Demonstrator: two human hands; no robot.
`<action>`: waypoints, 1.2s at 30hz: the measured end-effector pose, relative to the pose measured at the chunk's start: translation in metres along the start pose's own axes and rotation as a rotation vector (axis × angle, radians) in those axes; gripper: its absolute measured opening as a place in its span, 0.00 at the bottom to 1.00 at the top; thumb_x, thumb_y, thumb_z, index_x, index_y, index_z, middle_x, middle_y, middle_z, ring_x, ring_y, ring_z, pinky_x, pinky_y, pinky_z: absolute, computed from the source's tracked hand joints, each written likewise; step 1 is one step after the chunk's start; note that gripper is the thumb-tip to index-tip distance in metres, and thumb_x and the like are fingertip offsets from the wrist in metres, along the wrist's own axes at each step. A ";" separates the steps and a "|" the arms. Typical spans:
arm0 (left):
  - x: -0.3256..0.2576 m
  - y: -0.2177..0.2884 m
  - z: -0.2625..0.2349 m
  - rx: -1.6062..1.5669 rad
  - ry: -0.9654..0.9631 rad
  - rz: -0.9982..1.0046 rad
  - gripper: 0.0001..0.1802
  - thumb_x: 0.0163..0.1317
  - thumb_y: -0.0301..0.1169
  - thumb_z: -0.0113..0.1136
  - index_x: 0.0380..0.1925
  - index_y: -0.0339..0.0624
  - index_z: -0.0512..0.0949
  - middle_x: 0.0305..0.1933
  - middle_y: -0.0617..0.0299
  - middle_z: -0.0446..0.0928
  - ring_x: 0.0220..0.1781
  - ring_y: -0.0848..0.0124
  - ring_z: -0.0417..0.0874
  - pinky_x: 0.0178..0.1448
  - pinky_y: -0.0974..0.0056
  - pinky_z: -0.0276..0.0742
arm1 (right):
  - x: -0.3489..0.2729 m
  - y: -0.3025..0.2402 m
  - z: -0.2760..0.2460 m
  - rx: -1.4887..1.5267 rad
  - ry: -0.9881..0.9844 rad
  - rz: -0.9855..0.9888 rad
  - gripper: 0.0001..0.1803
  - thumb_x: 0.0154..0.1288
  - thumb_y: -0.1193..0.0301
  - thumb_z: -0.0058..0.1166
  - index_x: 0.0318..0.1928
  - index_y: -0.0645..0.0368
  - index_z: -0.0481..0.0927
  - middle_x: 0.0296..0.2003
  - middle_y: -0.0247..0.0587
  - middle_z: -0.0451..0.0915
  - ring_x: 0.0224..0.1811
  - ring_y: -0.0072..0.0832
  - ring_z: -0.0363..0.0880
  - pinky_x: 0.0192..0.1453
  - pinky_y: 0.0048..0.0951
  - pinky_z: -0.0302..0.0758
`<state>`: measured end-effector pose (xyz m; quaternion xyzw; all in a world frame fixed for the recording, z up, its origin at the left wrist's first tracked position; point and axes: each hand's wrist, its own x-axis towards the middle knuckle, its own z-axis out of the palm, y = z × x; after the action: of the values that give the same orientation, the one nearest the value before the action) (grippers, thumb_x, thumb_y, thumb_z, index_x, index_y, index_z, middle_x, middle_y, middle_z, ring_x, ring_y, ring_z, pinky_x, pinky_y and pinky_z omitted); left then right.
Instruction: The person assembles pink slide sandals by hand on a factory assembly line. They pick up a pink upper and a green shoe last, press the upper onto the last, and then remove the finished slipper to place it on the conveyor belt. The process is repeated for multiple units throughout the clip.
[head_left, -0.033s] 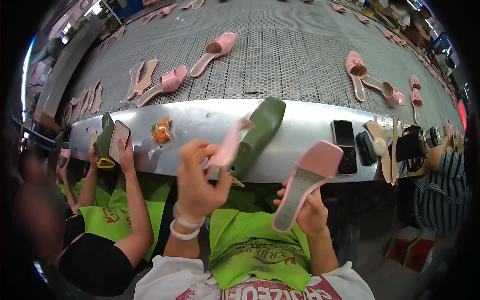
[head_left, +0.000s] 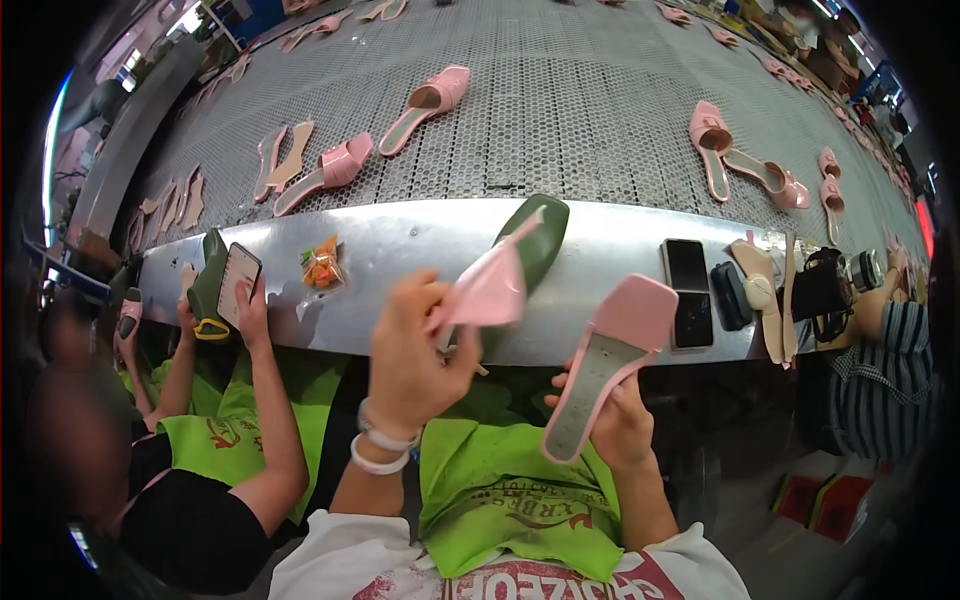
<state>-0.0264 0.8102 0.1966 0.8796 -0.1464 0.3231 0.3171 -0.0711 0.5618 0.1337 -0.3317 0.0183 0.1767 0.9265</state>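
Note:
My left hand (head_left: pixel 415 350) has its fingers closed on a glossy pink shoe upper (head_left: pixel 492 290), raised above the bench with one thin end pointing up and away. Behind it, partly covered, a dark green shoe last (head_left: pixel 545 235) lies on the metal bench. In my right hand (head_left: pixel 625 420) is a pink shoe sole (head_left: pixel 640 315) with a grey inner face. Its squared pink end points away from me, and its narrow end comes down toward my apron. My fingers wrap around the sole's edge and underside.
Pink slide sandals (head_left: pixel 425 105) sit on a perforated grey conveyor (head_left: pixel 560 110) beyond the metal bench (head_left: pixel 390 235). Phones (head_left: pixel 687 290), a black case (head_left: pixel 732 297) and beige insoles (head_left: pixel 762 285) lie right. A snack bag (head_left: pixel 321 264) lies left, near a co-worker's phone (head_left: pixel 238 280) and green last (head_left: pixel 207 285).
The pink upper in my left hand has swung right and turned, showing more of its broad face. My right hand and the sole have shifted only slightly.

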 end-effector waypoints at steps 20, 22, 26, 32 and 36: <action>-0.130 0.011 0.006 -0.951 -0.437 -0.576 0.15 0.53 0.22 0.68 0.42 0.33 0.78 0.47 0.52 0.82 0.42 0.67 0.84 0.49 0.65 0.78 | -0.019 0.046 -0.002 -0.077 0.194 0.300 0.37 0.60 0.55 0.61 0.63 0.65 0.67 0.51 0.50 0.77 0.51 0.40 0.81 0.52 0.38 0.82; -0.139 -0.002 0.006 -0.918 -0.448 -0.865 0.17 0.56 0.22 0.67 0.45 0.34 0.74 0.49 0.53 0.79 0.47 0.69 0.80 0.53 0.65 0.76 | -0.029 0.055 0.006 -0.018 0.217 0.435 0.38 0.60 0.54 0.61 0.63 0.64 0.66 0.52 0.49 0.77 0.51 0.40 0.82 0.53 0.38 0.82; -0.158 -0.001 0.040 -1.311 -0.174 -1.150 0.15 0.63 0.22 0.63 0.44 0.39 0.68 0.48 0.51 0.78 0.42 0.67 0.80 0.41 0.63 0.79 | -0.032 0.082 -0.001 -0.005 0.212 0.538 0.39 0.60 0.51 0.60 0.64 0.63 0.66 0.53 0.48 0.76 0.52 0.39 0.81 0.53 0.38 0.81; -0.184 -0.008 0.051 -1.322 -0.125 -1.364 0.16 0.65 0.26 0.64 0.45 0.40 0.67 0.44 0.54 0.77 0.28 0.69 0.78 0.25 0.66 0.77 | -0.032 0.103 -0.022 0.035 0.102 0.598 0.44 0.61 0.41 0.56 0.64 0.63 0.66 0.53 0.48 0.76 0.51 0.37 0.80 0.54 0.39 0.80; -0.190 -0.011 0.054 -1.257 -0.112 -1.332 0.16 0.64 0.26 0.64 0.45 0.40 0.66 0.41 0.56 0.76 0.25 0.69 0.77 0.23 0.66 0.78 | -0.039 0.114 -0.020 0.019 0.103 0.609 0.47 0.61 0.34 0.50 0.64 0.63 0.66 0.51 0.48 0.76 0.49 0.36 0.80 0.53 0.38 0.79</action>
<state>-0.1374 0.7932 0.0339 0.4621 0.2268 -0.1086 0.8504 -0.1447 0.6187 0.0542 -0.3107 0.1657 0.4289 0.8319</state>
